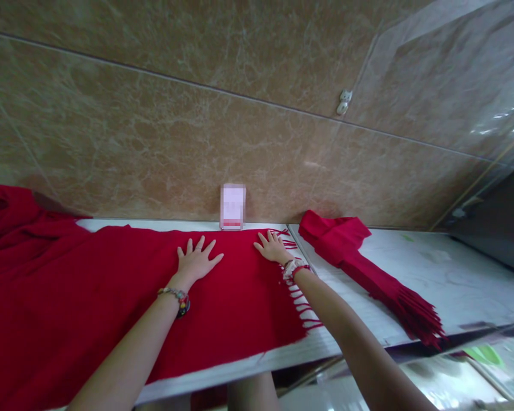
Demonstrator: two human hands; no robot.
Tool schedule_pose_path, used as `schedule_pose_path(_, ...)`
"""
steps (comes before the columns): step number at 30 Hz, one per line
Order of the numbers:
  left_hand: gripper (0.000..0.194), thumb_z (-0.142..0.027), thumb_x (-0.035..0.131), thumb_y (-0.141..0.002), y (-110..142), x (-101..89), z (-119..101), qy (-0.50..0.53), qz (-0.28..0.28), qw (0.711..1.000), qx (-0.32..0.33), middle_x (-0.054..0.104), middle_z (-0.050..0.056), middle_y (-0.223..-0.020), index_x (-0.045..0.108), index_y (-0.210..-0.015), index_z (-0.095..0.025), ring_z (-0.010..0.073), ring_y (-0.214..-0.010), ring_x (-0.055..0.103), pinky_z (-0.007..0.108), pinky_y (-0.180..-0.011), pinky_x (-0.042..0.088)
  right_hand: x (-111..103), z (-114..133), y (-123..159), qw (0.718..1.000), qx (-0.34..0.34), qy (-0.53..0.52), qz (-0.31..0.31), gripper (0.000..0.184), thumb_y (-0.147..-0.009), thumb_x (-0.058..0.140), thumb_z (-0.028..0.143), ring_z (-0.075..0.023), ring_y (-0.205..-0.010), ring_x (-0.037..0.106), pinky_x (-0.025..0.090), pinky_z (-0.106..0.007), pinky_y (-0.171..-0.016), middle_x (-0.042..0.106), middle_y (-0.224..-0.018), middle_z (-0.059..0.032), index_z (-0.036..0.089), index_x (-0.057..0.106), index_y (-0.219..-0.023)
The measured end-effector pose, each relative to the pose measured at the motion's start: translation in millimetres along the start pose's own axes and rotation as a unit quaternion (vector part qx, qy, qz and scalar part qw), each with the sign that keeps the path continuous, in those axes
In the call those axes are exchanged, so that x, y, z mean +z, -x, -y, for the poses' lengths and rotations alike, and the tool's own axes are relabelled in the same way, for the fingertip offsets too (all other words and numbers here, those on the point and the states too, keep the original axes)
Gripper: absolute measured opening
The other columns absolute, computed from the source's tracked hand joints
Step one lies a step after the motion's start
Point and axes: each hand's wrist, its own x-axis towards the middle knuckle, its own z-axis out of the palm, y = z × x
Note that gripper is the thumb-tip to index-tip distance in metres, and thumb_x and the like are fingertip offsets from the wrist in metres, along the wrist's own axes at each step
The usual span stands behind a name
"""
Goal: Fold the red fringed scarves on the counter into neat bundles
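Red scarf (pixel 244 297): soft matte cloth, spread flat as a wide band on the white table (pixel 466 279), running from the left side of the view to just past the right hand. Smooth under the hands, shallow wrinkles further left. Right end is a straight cut with a row of thin twisted tassels (pixel 303 308), loosely splayed on the white top.

Left hand (pixel 196 262): palm down, fingers fanned wide, flat on the cloth, gripping nothing. Right hand (pixel 273 249): also palm down, fingers spread a bit less, on the far corner beside the tassels, gripping nothing. 2 hands, both pressing from above.

Edges: far edge of the scarf runs close to the wall (pixel 154 148), brown marbled tile. Near edge leaves a narrow white strip before the table's front lip. More white top shows between the tassels and the folded scarf (pixel 364 271).

Around: that 2nd red scarf lies bent over itself at right, tassels hanging past the front lip. Phone (pixel 233 206) stands against the wall between the 2 hands, at the scarf's far edge; screen is pixelated. Bunched red cloth (pixel 12 228) sits at far left, maybe the same piece, can't be sure.
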Motion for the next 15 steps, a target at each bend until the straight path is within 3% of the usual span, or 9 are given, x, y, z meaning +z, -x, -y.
schedule_pose_path(4, 0.065, -0.061, 0.025, -0.078, 0.6, 1.2, 0.0, -0.004, -0.01, 1.0, -0.003, 0.015, 0.004, -0.143, 0.026, -0.134, -0.029, 0.0357, -0.128, 0.01, 0.057, -0.097, 0.015, -5.8, -5.2, 0.6, 0.995, 0.093, -0.014, -0.018, 0.066, -0.081, 0.027, 0.06, -0.0342, -0.12, 0.031, 0.024, -0.049, -0.093, 0.035, -0.131, -0.0218, 0.016, 0.033, -0.13)
schedule_pose_path(7, 0.064, -0.06, 0.026, -0.078, 1.5, 0.9, -0.5, -0.005, -0.01, 1.0, -0.006, 0.015, 0.004, -0.143, 0.025, -0.134, -0.029, 0.0353, -0.128, 0.009, 0.056, -0.098, 0.015, -7.0, -17.4, 0.2, 0.99, 0.133, -0.007, -0.034, 0.064, -0.081, 0.032, 0.057, -0.0355, -0.114, 0.039, 0.03, -0.05, -0.088, 0.042, -0.123, -0.0253, 0.011, 0.04, -0.125)
schedule_pose_path(9, 0.064, -0.06, 0.025, -0.078, 2.0, 0.1, -1.0, -0.005, -0.009, 1.0, -0.006, 0.015, 0.004, -0.143, 0.025, -0.134, -0.029, 0.0352, -0.128, 0.009, 0.056, -0.098, 0.014, -6.6, -24.1, -2.9, 0.99, 0.129, -0.002, -0.049, 0.055, -0.084, 0.037, 0.05, -0.0324, -0.109, 0.044, 0.035, -0.048, -0.086, 0.046, -0.119, -0.0229, 0.01, 0.044, -0.12)
schedule_pose_path(12, 0.064, -0.059, 0.025, -0.079, 2.1, -0.9, -1.7, -0.003, -0.003, 1.0, -0.008, 0.014, 0.005, -0.144, 0.025, -0.134, -0.028, 0.0351, -0.128, 0.009, 0.057, -0.098, 0.013, -3.6, -26.6, -11.8, 0.994, 0.09, 0.004, -0.067, 0.035, -0.084, 0.046, 0.035, -0.0216, -0.097, 0.052, 0.043, -0.042, -0.08, 0.05, -0.114, -0.0107, 0.015, 0.048, -0.113)
schedule_pose_path(15, 0.063, -0.059, 0.025, -0.079, 1.2, -1.2, -2.0, -0.003, 0.003, 1.0, -0.009, 0.013, 0.005, -0.144, 0.025, -0.134, -0.028, 0.035, -0.129, 0.008, 0.056, -0.098, 0.012, 2.5, -23.0, -20.7, 0.997, 0.044, 0.007, -0.069, 0.03, -0.084, 0.049, 0.031, -0.0178, -0.091, 0.054, 0.047, -0.039, -0.076, 0.052, -0.11, -0.0066, 0.016, 0.049, -0.11)
